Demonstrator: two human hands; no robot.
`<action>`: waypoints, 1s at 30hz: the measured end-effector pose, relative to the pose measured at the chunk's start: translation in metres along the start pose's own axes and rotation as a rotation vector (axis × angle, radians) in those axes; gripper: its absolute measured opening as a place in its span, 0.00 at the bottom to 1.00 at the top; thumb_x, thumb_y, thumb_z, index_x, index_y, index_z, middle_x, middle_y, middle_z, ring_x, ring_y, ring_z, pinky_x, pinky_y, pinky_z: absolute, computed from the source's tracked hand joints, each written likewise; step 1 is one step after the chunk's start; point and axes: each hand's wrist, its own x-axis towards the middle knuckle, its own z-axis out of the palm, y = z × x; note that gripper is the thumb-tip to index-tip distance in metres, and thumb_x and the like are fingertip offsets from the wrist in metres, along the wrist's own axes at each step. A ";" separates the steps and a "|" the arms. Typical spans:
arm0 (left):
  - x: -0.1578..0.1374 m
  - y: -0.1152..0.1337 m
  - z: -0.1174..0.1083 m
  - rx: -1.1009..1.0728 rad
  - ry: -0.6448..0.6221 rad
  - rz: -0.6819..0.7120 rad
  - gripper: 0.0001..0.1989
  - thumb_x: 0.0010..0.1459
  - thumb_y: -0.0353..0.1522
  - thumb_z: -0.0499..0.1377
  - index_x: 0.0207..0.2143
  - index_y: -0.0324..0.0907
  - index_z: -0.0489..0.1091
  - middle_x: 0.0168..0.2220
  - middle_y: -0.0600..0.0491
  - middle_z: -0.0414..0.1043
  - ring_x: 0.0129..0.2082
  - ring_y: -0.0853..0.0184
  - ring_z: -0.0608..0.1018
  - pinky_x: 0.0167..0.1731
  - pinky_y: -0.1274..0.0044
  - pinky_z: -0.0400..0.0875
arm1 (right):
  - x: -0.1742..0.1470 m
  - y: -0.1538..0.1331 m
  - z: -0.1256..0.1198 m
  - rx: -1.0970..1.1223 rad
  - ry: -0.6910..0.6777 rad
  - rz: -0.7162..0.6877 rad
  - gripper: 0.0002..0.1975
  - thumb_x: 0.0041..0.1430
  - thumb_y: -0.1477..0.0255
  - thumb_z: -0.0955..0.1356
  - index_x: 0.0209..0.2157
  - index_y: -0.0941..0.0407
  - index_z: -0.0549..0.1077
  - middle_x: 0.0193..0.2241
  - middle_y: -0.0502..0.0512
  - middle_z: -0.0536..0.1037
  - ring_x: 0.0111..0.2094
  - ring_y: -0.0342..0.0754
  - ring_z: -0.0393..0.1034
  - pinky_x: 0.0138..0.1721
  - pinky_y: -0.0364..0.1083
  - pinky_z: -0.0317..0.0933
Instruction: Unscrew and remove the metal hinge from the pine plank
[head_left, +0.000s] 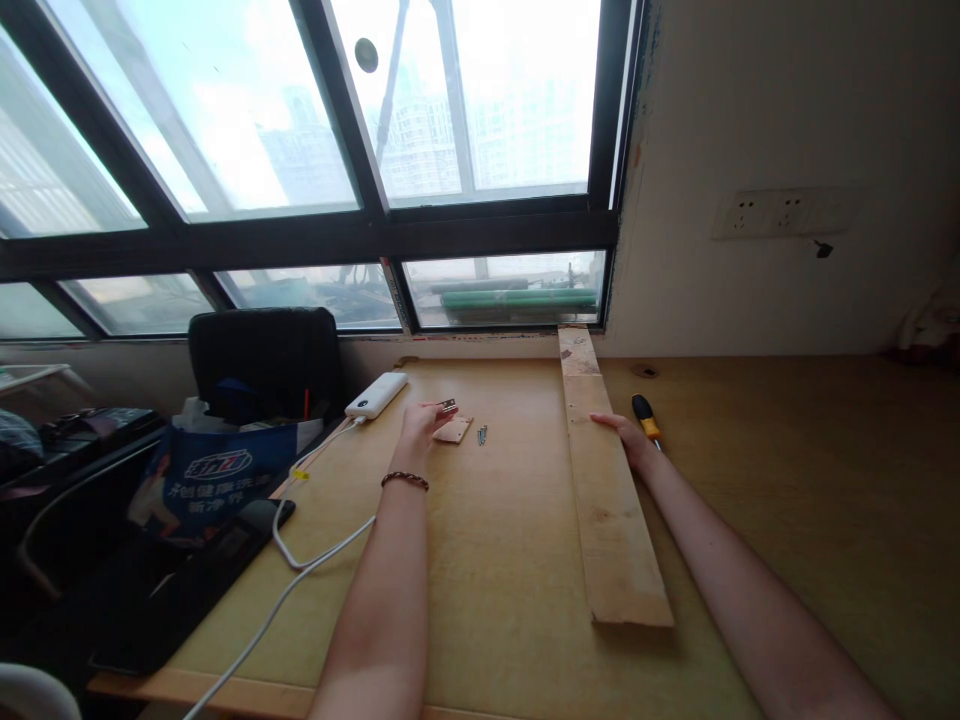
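Note:
My left hand (426, 422) is closed in a pinch on a small dark metal piece (448, 405) that looks like a hinge, held just above the table. Below and beside it lies a small flat wooden piece (454, 431) with holes. Several screws (481, 435) are lying to its right. My right hand (628, 438) grips the right edge of a long wooden board (604, 480), thumb on top, the other fingers mostly hidden. The board stretches from near the window wall toward me. Close to that hand is a screwdriver (645, 418) with a black and yellow handle.
A white power bank (377, 395) with a white cable (277, 590) sits at the left of the wooden table (510, 560). Beyond the left edge are a black chair (262, 350) and a blue bag (214, 485). The wall behind carries power sockets (769, 213).

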 end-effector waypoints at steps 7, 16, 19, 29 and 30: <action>0.005 -0.006 -0.004 0.230 0.181 0.058 0.07 0.40 0.17 0.57 0.26 0.30 0.68 0.27 0.43 0.73 0.29 0.64 0.77 0.31 0.77 0.73 | -0.003 0.000 0.002 -0.031 -0.003 -0.031 0.14 0.53 0.70 0.62 0.39 0.64 0.69 0.24 0.59 0.77 0.26 0.49 0.72 0.33 0.47 0.66; 0.004 -0.006 -0.007 0.567 0.313 0.108 0.08 0.39 0.27 0.60 0.26 0.34 0.71 0.26 0.45 0.74 0.30 0.60 0.76 0.27 0.76 0.70 | 0.000 0.000 0.000 -0.013 -0.008 -0.005 0.13 0.53 0.71 0.61 0.39 0.64 0.69 0.25 0.58 0.77 0.26 0.49 0.72 0.34 0.47 0.66; -0.001 -0.001 -0.008 0.818 0.389 0.150 0.06 0.38 0.30 0.61 0.23 0.37 0.71 0.25 0.46 0.74 0.34 0.58 0.75 0.29 0.75 0.68 | 0.000 0.000 0.000 -0.002 -0.003 0.000 0.13 0.54 0.71 0.61 0.39 0.64 0.69 0.25 0.58 0.77 0.26 0.48 0.72 0.34 0.47 0.66; -0.002 -0.004 -0.005 0.922 0.348 0.151 0.06 0.34 0.26 0.61 0.21 0.37 0.70 0.24 0.46 0.72 0.33 0.58 0.74 0.28 0.75 0.66 | -0.002 0.000 0.001 -0.024 -0.023 -0.020 0.14 0.53 0.70 0.62 0.38 0.63 0.69 0.25 0.59 0.77 0.27 0.49 0.72 0.34 0.48 0.65; -0.002 -0.006 -0.005 0.937 0.357 0.155 0.06 0.34 0.26 0.61 0.21 0.37 0.70 0.24 0.46 0.73 0.33 0.58 0.74 0.29 0.75 0.66 | -0.002 0.000 0.001 -0.025 -0.023 -0.024 0.14 0.53 0.70 0.62 0.38 0.63 0.69 0.25 0.59 0.77 0.27 0.49 0.72 0.35 0.48 0.65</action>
